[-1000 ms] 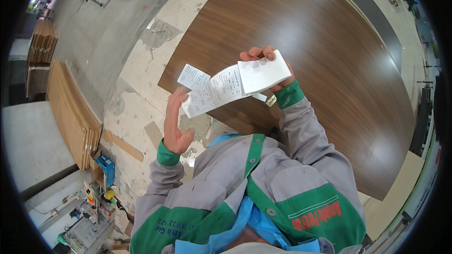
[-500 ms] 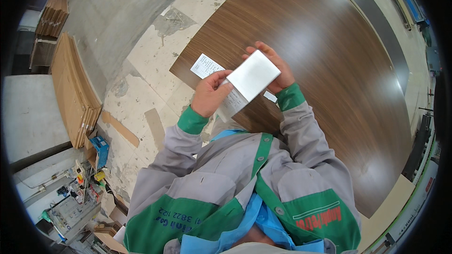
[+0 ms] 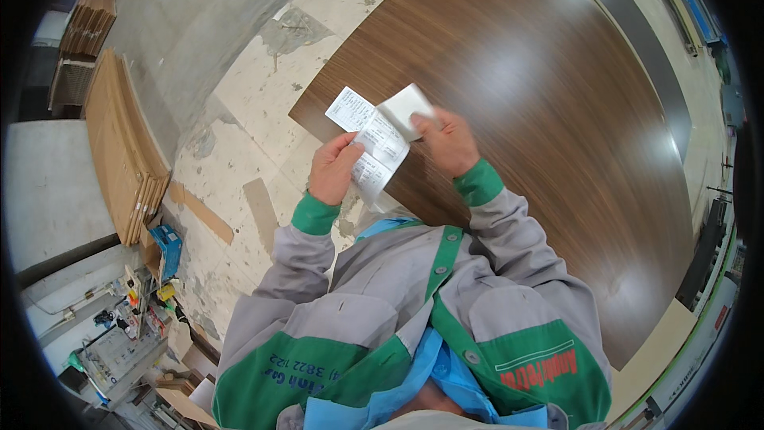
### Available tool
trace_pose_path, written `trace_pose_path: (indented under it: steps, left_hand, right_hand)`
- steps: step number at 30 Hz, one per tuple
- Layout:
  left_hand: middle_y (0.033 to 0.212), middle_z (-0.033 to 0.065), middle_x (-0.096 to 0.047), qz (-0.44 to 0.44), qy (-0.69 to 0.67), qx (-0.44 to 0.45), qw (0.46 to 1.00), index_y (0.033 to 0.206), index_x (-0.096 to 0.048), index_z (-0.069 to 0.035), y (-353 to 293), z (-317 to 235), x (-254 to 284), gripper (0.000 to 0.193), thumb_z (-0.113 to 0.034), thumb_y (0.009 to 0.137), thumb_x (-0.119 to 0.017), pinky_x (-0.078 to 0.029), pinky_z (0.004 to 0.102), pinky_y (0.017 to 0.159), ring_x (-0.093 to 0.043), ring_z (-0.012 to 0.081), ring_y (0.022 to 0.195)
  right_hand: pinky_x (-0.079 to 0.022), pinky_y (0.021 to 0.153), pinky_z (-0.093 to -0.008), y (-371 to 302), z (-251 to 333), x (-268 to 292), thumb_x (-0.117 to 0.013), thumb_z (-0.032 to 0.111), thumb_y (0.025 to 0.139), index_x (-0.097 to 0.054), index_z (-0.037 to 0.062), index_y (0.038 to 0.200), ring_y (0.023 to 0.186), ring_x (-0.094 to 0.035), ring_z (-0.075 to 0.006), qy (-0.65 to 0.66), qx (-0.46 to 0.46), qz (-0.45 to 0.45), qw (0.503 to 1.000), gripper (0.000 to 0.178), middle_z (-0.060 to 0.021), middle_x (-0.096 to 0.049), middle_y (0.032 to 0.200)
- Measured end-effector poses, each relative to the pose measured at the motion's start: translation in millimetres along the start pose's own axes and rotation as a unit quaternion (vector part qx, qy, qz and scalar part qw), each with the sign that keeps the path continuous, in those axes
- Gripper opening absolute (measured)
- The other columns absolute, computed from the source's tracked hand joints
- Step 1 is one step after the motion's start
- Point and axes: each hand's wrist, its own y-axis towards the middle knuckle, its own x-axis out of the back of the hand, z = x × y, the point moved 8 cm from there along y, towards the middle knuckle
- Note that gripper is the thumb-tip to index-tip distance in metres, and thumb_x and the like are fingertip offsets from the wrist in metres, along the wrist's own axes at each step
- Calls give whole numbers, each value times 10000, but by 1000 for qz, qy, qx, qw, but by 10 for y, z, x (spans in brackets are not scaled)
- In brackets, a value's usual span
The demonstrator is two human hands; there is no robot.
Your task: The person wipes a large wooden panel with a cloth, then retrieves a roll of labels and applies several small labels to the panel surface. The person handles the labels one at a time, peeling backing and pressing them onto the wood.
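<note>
Between my hands is a white pad of printed paper labels, with a printed strip [image 3: 382, 143] folding out from its thick block [image 3: 408, 105]. My left hand [image 3: 333, 167] pinches the strip at its left edge, thumb on top. My right hand [image 3: 450, 142] grips the blank-faced block, thumb across its corner. Another white printed label [image 3: 348, 108] lies flat near the left corner of the dark brown wood-grain panel [image 3: 541, 103]. The held strip partly overlaps it in view. The strip's lower end hangs toward my body.
Flattened cardboard [image 3: 127, 151] leans in a stack at the left. A blue box [image 3: 165, 251] and a cluttered cart [image 3: 119, 358] stand below it. Beyond the panel's right edge lies a dark grey board [image 3: 637, 40]. Cracked pale tiles [image 3: 239, 127] cover the floor.
My right hand has come round from behind the block to grip it with the thumb on top. The block has tilted and moved left, and more of the printed strip is unfolded.
</note>
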Motion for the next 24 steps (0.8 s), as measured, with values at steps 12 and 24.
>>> trace_pose_path:
  steps: [12,24]
  left_hand:
    - [1032,59,-732,4,34,12,999,1203,-681,48,-144,105,211,284,-122,987,-607,-522,239,806,-652,86,883]
    - [1168,75,-687,117,48,13,992,1296,-613,35,-116,104,-33,368,-43,936,-623,-518,282,917,-624,112,1034]
  right_hand:
    - [-612,706,-330,171,405,511,-717,203,961,-660,-21,1155,855,-722,-182,102,64,-108,987,302,-103,-734,1033]
    - [-597,723,-325,227,189,352,-756,268,945,-675,-44,1131,834,-719,-183,181,9,-119,976,372,-114,-734,1009]
